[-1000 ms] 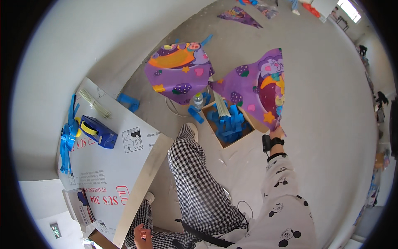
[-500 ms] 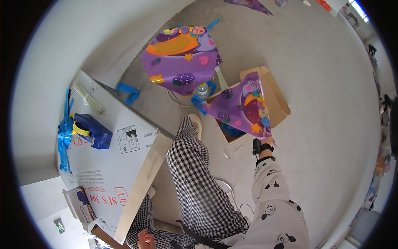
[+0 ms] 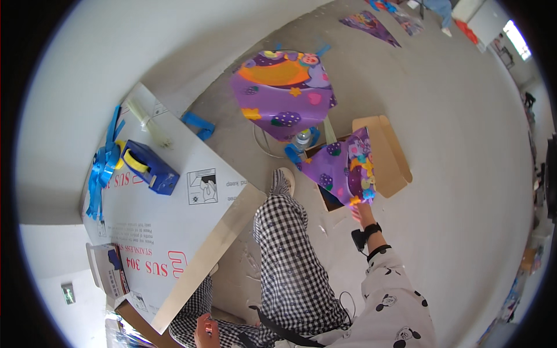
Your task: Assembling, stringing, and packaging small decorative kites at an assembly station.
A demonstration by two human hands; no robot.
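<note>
With the right hand I'm gripping a purple sheet by its near corner, over a cardboard box; the left hand is hovering near checkered trousers, how closed I can't tell.

A smooth, glossy purple sheet shines over a matt brown cardboard box; at left, a blue plastic tape dispenser tops a smooth-faced desk.
</note>
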